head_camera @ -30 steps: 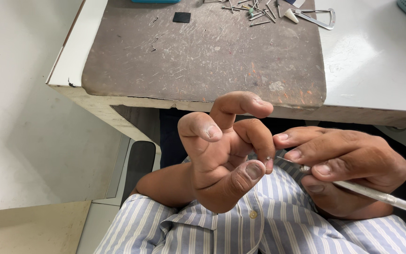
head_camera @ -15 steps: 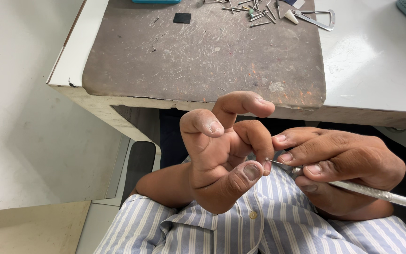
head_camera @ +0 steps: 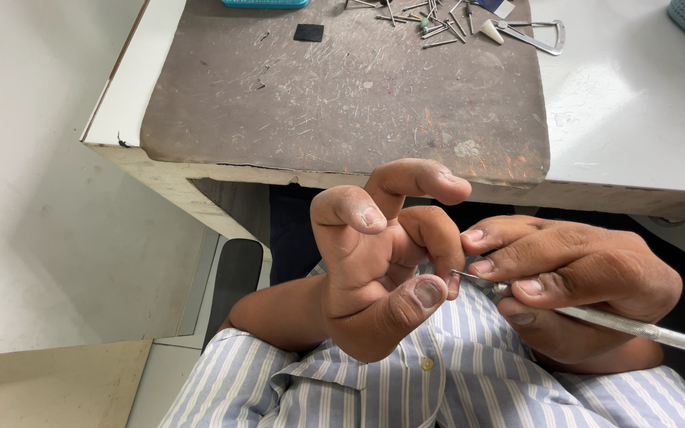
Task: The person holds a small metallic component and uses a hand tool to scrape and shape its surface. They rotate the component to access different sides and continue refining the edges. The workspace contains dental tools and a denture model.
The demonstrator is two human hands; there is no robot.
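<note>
My left hand [head_camera: 374, 261] curls its thumb and fingers together, pinching something too small to make out. My right hand [head_camera: 572, 277] grips one metal tool [head_camera: 612, 321], fingers clamped on its handle, tip touching the left fingertips, near my striped shirt [head_camera: 406, 388]. One scarred mat [head_camera: 342, 87] lies far on the one table [head_camera: 636, 103].

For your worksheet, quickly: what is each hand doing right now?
Left hand: fingers curled, pinching something too small to tell.
Right hand: closed on a thin metal tool, its tip at the left fingers.
</note>
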